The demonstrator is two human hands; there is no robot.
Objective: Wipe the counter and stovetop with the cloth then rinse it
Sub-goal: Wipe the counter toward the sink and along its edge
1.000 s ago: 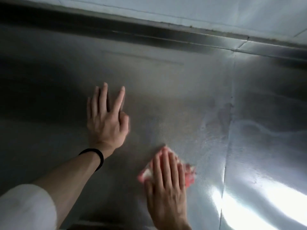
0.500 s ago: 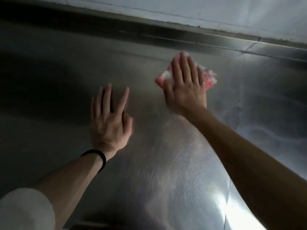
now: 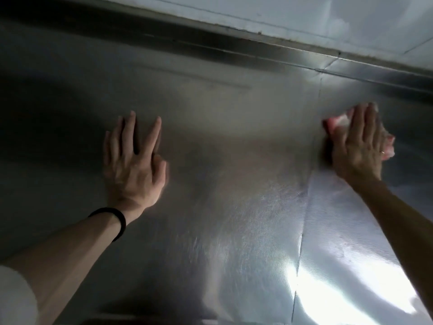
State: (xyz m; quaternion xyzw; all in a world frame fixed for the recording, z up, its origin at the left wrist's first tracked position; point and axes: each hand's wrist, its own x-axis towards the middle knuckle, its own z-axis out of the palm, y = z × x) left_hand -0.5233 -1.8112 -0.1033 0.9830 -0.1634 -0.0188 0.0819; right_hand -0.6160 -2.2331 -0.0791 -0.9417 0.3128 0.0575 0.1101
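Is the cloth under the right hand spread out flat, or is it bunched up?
Bunched up. The cloth shows only as crumpled lumps on both sides of the right hand pressing it on the counter.

the left hand (image 3: 133, 165) lies flat on the counter (image 3: 234, 207), fingers pointing toward the back ledge (image 3: 210, 46). well apart to its right, the right hand (image 3: 358, 148) presses flat on the cloth (image 3: 339, 120), which lies under it and sticks out past both its sides. a seam (image 3: 311, 184) in the counter runs just left of the right hand, between the two hands. the wall (image 3: 304, 15) stands behind the ledge. a wristband (image 3: 118, 221) sits just behind the left hand, a sleeve (image 3: 14, 296) further back along that arm.
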